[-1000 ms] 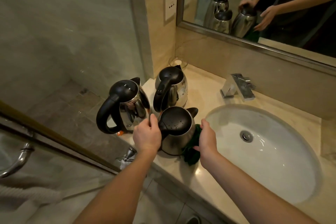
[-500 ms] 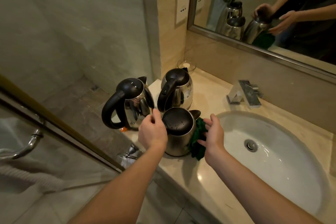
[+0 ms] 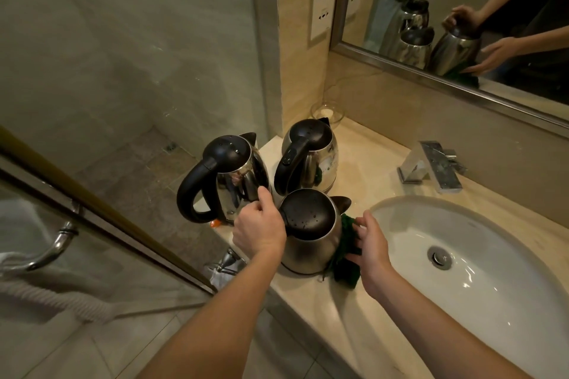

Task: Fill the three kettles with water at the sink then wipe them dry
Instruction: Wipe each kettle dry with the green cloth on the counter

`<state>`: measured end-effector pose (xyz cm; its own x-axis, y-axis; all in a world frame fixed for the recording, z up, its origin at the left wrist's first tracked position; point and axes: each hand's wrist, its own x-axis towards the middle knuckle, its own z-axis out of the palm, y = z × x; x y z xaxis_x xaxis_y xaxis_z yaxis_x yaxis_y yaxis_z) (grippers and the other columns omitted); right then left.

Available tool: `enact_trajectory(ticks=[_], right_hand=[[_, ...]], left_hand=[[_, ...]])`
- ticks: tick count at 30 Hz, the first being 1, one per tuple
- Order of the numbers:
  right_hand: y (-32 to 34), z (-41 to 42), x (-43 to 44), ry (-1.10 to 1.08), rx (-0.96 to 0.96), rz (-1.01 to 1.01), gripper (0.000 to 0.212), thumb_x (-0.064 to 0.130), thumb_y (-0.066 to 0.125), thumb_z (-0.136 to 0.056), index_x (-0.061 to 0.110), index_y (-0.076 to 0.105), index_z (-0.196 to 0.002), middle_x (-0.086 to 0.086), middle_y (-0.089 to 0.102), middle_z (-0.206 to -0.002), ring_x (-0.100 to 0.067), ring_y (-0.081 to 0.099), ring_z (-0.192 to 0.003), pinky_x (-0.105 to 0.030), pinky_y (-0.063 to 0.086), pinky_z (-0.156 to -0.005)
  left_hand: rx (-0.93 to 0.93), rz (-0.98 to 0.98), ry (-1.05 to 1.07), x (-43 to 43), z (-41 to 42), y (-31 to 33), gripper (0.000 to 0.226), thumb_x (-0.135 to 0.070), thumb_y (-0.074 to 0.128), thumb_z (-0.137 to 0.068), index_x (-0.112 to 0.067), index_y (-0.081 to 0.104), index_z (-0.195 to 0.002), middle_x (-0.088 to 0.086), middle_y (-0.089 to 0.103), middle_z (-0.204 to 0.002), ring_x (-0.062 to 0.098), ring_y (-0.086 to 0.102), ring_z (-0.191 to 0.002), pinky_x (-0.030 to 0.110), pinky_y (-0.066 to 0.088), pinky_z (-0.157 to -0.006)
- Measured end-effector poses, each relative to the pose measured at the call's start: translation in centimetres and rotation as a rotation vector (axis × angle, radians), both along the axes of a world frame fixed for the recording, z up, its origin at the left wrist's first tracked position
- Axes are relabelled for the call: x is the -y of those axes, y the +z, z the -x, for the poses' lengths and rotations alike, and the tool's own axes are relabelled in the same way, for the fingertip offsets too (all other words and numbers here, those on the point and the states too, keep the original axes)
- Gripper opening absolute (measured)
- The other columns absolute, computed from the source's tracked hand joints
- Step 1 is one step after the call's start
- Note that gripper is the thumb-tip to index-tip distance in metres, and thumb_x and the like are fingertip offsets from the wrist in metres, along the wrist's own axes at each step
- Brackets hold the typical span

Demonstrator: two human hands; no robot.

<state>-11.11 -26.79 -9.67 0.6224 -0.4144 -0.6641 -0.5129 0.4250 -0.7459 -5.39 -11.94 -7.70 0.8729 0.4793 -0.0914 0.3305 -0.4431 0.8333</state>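
The squat steel kettle with a black domed lid (image 3: 308, 234) stands upright between my hands, its handle-to-spout line running from my left hand (image 3: 260, 229) away to the right. That hand curls round the handle and hides it. My right hand (image 3: 371, 243), fingers straight, presses the dark green cloth (image 3: 346, 252) against the kettle's flank. I judge it leads the wipe, though I can't make out the contact under the cloth.

Shiny steel kettles (image 3: 308, 251), matt black plastic lids (image 3: 306, 212), glossy sink (image 3: 492, 295)
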Motion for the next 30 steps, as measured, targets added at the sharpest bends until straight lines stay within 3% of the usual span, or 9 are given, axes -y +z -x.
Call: enact_trajectory(ticks=[5,12,19,23,25,28,30], right_hand=[[1.0,-0.5,1.2,-0.102,0.091,-0.073,0.052,0.049,0.035,-0.102,0.011,0.05,-0.133,-0.01,0.057,-0.127,-0.029,0.041,-0.127,-0.05,0.038,-0.096],[1.6,-1.3,2.0,-0.031,0.202,-0.005,0.044,0.05,0.033,-0.102,0.016,0.058,-0.116,-0.009,0.069,-0.112,-0.022,0.049,-0.118,-0.045,0.031,-0.094],[0.5,-1.4,2.3,0.125,0.121,0.107,0.043,0.048,0.03,-0.103,0.019,0.056,-0.12,-0.01,0.063,-0.121,-0.023,0.049,-0.112,-0.043,0.037,-0.094],[-0.6,-1.2,2.3,0.211,0.013,0.116,0.048,0.051,0.028,-0.103,0.018,0.055,-0.124,-0.006,0.057,-0.122,-0.024,0.044,-0.117,-0.051,0.034,-0.106],[-0.5,-1.3,2.4,0.211,-0.001,0.1,0.048,0.05,0.028,-0.104,0.015,0.054,-0.125,-0.005,0.058,-0.116,-0.024,0.045,-0.116,-0.05,0.037,-0.101],[0.3,-1.4,2.5,0.198,0.057,0.117,0.046,0.046,0.026,-0.105,0.014,0.055,-0.121,0.0,0.064,-0.096,-0.019,0.053,-0.096,-0.045,0.04,-0.088],[0.9,-1.6,2.7,0.171,0.11,0.135,0.047,0.047,0.027,-0.104,0.014,0.058,-0.119,-0.002,0.068,-0.095,-0.021,0.055,-0.098,-0.045,0.04,-0.086]], left_hand=[[0.001,-0.027,-0.048,-0.3,-0.4,0.2,0.059,-0.048,0.04,-0.101,-0.015,0.056,-0.055,0.001,0.057,-0.059,0.017,0.055,-0.064,0.03,0.033,-0.065],[0.02,-0.045,-0.127,-0.6,-0.8,0.1,0.059,-0.044,0.043,-0.101,-0.009,0.059,-0.057,0.001,0.054,-0.055,0.014,0.05,-0.058,0.025,0.031,-0.056],[0.043,-0.044,-0.15,-0.6,-0.9,-0.2,0.058,-0.044,0.043,-0.102,-0.012,0.058,-0.055,0.0,0.051,-0.052,0.014,0.048,-0.053,0.028,0.033,-0.056],[0.02,-0.055,-0.166,-0.7,-1.0,-0.2,0.057,-0.044,0.042,-0.102,-0.014,0.057,-0.056,-0.001,0.051,-0.053,0.013,0.048,-0.054,0.028,0.032,-0.055],[0.019,-0.036,-0.173,-0.7,-1.1,-0.2,0.057,-0.045,0.043,-0.102,-0.015,0.057,-0.055,-0.002,0.051,-0.052,0.012,0.048,-0.053,0.028,0.033,-0.056],[0.01,-0.025,-0.178,-0.8,-1.2,-0.2,0.057,-0.046,0.043,-0.101,-0.014,0.058,-0.056,-0.002,0.053,-0.052,0.012,0.049,-0.052,0.029,0.034,-0.057],[-0.001,-0.023,-0.186,-0.9,-1.3,-0.2,0.057,-0.047,0.044,-0.1,-0.015,0.057,-0.055,-0.002,0.053,-0.052,0.012,0.048,-0.052,0.029,0.033,-0.058]])
